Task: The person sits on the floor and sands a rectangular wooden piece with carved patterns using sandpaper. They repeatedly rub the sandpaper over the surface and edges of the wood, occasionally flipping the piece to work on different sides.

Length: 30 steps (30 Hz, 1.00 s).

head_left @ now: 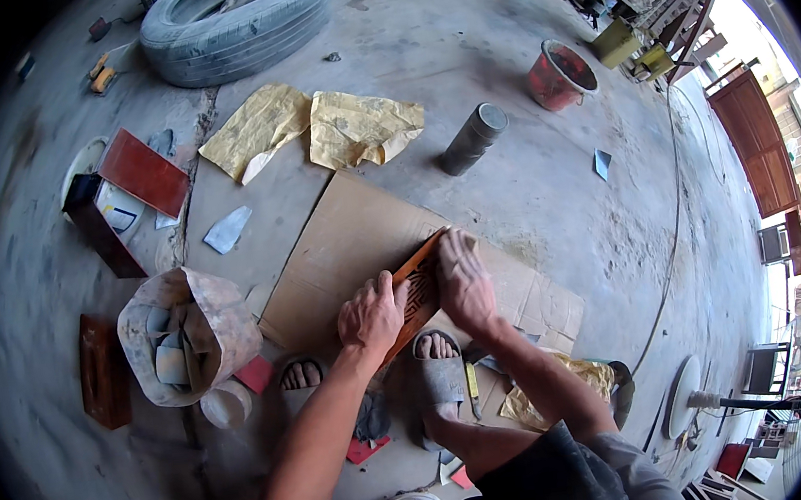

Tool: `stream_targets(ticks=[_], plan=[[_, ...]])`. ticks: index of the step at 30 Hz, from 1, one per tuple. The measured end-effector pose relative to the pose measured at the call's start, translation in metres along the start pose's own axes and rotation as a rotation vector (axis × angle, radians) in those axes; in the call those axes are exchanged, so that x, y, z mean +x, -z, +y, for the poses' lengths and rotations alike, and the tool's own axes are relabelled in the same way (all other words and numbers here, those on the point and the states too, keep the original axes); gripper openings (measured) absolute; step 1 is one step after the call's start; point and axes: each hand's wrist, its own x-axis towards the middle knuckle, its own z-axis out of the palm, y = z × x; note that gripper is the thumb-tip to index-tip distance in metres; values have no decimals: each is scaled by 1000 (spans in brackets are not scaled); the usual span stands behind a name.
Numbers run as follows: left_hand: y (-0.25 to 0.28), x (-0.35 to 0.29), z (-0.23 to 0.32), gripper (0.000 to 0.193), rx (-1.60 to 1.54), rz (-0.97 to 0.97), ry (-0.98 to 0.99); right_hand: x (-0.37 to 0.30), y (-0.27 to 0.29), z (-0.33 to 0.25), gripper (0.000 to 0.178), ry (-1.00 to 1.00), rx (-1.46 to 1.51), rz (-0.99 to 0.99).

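— What was being handled, and of what was it made?

— A narrow wooden panel (417, 292), reddish-brown with a carved openwork pattern, was laid on a sheet of flattened cardboard (342, 246) spread over the dusty concrete floor (531, 187).

— How were the hands set on it?

— The left hand (371, 314) was curled over the panel's near end, fingers bent and closed on its edge. The right hand (463, 280) was pressed flat on the far half, fingers held together and pointed away from the body. Whether anything was kept under that palm could not be told.

— Which way was the panel turned?

— Its long axis was run diagonally, from near the left hand up and rightward to the far end by the right fingertips. It was lying flat, just ahead of two sandalled feet (436, 358).

— What else was seen around it?

— Two crumpled yellow papers (324, 126) were lying beyond the cardboard, with a grey cylinder (473, 138) tipped beside them and a red bucket (558, 75) farther off. A worn tyre (235, 18) was seen at the far side. To the left, a stained sack (223, 327) holding pale pieces was placed near dark red boards (143, 170). The panel itself was blocked by nothing but the hands.
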Motion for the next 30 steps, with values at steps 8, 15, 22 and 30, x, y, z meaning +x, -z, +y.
stream_targets(ticks=[8, 15, 22, 30], plan=[[-9, -1, -11, 28, 36, 32, -10, 1, 3, -5, 53, 72, 45, -64], [-7, 3, -4, 26, 112, 83, -14, 10, -1, 2, 52, 84, 60, -27], [-4, 3, -8, 25, 85, 67, -9, 5, -8, -8, 58, 283, -29, -1], [-2, 6, -3, 24, 57, 13, 10, -4, -17, -6, 56, 339, 35, -65]])
